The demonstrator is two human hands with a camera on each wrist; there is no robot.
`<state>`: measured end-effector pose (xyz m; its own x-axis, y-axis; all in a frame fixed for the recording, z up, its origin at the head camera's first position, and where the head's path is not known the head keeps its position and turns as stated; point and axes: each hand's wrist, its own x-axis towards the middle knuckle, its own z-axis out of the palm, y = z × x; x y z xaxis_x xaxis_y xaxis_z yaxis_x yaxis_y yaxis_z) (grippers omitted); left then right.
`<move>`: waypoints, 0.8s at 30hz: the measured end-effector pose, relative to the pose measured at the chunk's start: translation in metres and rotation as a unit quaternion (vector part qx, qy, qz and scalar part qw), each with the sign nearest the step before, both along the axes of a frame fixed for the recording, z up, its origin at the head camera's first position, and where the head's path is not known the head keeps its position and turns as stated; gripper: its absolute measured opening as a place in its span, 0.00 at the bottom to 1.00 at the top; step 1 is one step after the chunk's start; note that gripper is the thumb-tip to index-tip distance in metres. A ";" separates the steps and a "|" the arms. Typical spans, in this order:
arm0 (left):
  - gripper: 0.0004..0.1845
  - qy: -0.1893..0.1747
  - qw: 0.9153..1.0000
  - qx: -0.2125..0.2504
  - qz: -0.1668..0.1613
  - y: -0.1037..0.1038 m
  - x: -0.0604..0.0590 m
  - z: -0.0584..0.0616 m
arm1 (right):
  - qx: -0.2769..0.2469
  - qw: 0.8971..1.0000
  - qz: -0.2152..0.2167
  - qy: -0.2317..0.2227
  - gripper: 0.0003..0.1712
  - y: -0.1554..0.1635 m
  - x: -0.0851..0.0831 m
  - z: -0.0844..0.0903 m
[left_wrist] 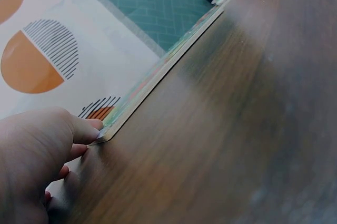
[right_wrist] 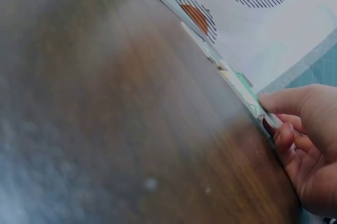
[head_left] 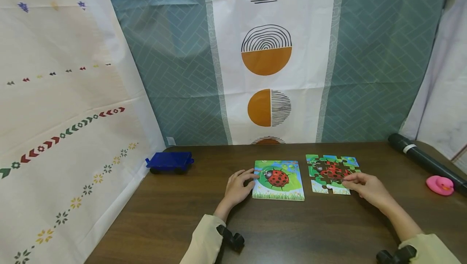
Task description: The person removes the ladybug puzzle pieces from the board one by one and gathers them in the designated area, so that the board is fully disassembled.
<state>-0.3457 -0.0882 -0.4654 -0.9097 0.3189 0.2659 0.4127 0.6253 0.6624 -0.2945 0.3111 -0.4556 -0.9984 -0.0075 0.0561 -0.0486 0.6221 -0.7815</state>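
A square board with a ladybug picture (head_left: 278,179) lies flat on the brown table. At its left edge, my left hand (head_left: 238,187) holds the border between thumb and fingers; the left wrist view shows the thumb at the board's corner (left_wrist: 109,129). Right of the board is a ladybug jigsaw puzzle (head_left: 321,185), its pieces fitted loosely with gaps between them. My right hand (head_left: 371,192) pinches a puzzle piece (right_wrist: 269,122) at the jigsaw's right side, thumb on top and fingers curled beneath. The fingers hide much of that piece.
A blue toy cart (head_left: 170,161) stands at the back left of the table (head_left: 292,231). On the right lie a pink rubber duck (head_left: 439,185) and a long black tube (head_left: 425,158) with a white band. Patterned cloths (head_left: 178,73) hang behind and to the sides.
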 end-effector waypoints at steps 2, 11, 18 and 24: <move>0.15 0.002 1.000 0.001 0.000 0.000 0.000 0.000 | 0.013 1.000 -0.004 0.003 0.26 0.000 -0.002 0.000; 0.15 0.005 1.000 0.000 0.002 0.000 -0.002 -0.002 | 0.043 0.999 -0.010 0.018 0.21 -0.001 -0.004 -0.002; 0.15 0.008 1.000 0.001 0.002 0.000 -0.003 -0.002 | 0.043 0.999 -0.016 0.025 0.21 -0.002 -0.004 0.000; 0.15 0.007 1.000 -0.003 -0.001 0.001 -0.003 -0.002 | -0.011 0.999 -0.033 0.040 0.24 -0.013 -0.001 0.008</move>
<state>-0.3484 -0.0870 -0.4678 -0.9053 0.3221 0.2770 0.4233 0.6285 0.6525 -0.2955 0.2978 -0.4476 -0.9890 0.0598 0.1355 -0.0714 0.6094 -0.7897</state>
